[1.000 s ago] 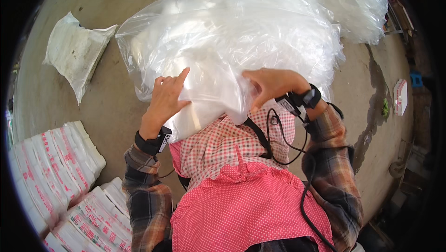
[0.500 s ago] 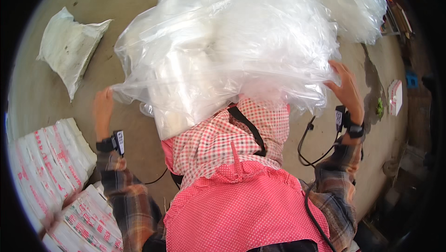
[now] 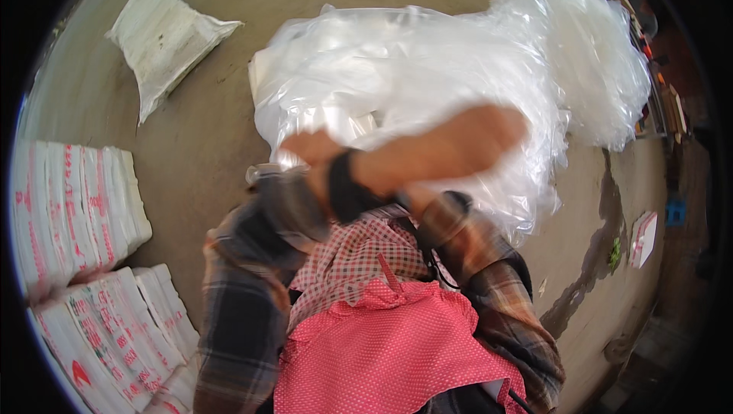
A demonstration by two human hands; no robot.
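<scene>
A heap of thin clear plastic film point(image 3: 405, 63), wrinkled and shiny, lies in front of me by my lap. My forearms are crossed over its near side. The left hand point(image 3: 458, 147) reaches to the right above the film, smeared by motion, with a black wristband point(image 3: 353, 189) behind it. Partly behind that wrist, my right hand point(image 3: 308, 145) points to the left over the film's near left part. Fingers of both hands are too blurred to make out, and whether either touches the film cannot be told. A red checked apron point(image 3: 359, 257) covers my lap.
A second pile of clear film point(image 3: 595, 70) sits at the far right. At the far left a stuffed white sack point(image 3: 172, 32) lies on the floor. White bundles with red print point(image 3: 80, 212) are stacked at the left. A small white block point(image 3: 644, 238) stands at the right.
Both hands have left the film's edges and swung inward, so the forearms now cross. The film's near edge, earlier stretched between the hands, has settled lower, and the view has shifted.
</scene>
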